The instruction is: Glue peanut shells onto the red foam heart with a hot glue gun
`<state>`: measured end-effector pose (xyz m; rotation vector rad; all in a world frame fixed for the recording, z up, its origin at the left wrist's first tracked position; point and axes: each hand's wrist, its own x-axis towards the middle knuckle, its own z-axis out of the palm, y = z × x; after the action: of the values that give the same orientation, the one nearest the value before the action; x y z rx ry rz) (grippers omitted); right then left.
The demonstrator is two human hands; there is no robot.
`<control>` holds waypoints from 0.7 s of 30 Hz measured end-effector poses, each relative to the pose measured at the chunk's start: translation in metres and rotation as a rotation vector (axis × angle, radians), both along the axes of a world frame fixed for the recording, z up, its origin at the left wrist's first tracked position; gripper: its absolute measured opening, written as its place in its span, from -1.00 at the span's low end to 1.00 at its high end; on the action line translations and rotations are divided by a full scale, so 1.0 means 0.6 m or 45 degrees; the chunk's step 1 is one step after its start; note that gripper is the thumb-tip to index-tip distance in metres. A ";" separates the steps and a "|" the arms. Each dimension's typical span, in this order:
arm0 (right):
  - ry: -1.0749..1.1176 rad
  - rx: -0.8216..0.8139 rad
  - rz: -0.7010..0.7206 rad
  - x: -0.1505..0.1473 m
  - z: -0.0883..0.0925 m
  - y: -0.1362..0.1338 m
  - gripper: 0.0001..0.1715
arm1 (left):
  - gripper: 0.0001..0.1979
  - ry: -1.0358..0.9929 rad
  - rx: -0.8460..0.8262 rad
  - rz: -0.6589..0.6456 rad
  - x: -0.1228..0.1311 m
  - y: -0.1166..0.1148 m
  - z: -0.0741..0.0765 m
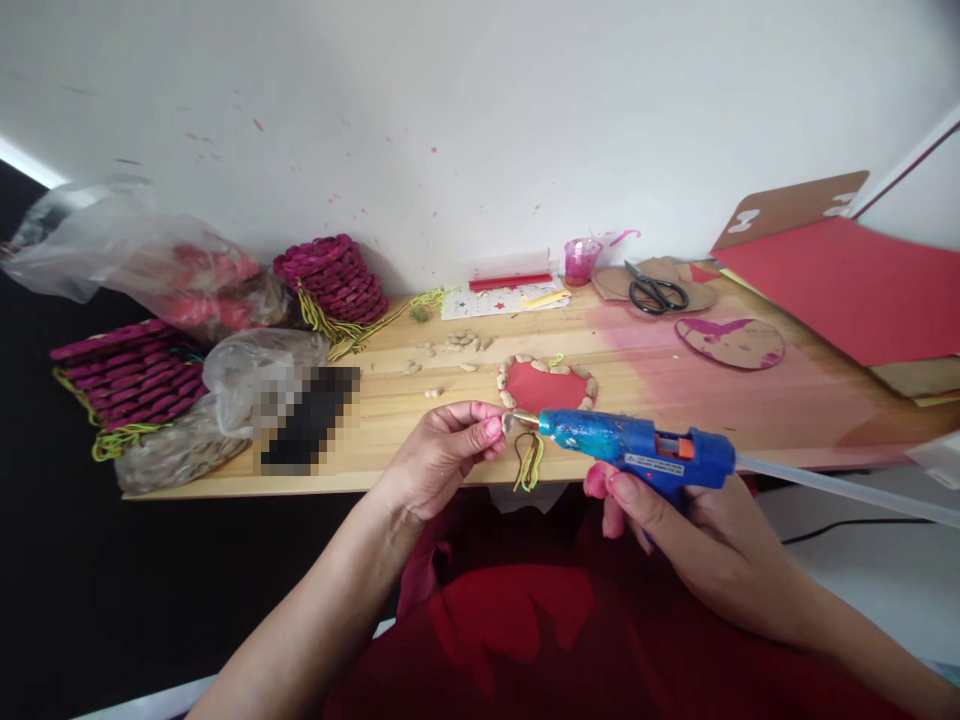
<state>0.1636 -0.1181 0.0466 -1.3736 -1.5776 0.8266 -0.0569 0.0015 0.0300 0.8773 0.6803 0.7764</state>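
While the left hand (450,446) pinches a tan peanut (508,424), the right hand (686,530), clasping a blue plastic glue gun (604,437), should steady its metal nozzle (528,419).

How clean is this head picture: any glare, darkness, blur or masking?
In the head view, blocky pixelation hides a black shape on the pale wooden tabletop; the lower left sinks nearly to black; the crumpled clear plastic bag catches whitish glare; the blue plastic glue gun looks reasonably sharp.
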 end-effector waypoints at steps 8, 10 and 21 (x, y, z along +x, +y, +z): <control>-0.088 0.015 0.027 0.004 -0.001 -0.011 -0.67 | -0.68 -0.081 -0.100 0.019 0.002 0.002 -0.006; -0.111 0.035 0.047 0.003 0.000 -0.013 -0.66 | -0.67 -0.098 -0.118 0.023 0.003 0.001 -0.006; -0.232 0.068 0.051 0.001 -0.002 -0.013 -0.62 | -0.67 -0.116 -0.146 0.034 0.006 -0.002 -0.004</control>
<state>0.1642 -0.1261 0.0452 -1.4156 -1.7593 0.6935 -0.0535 0.0000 0.0277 0.7257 0.6505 0.7884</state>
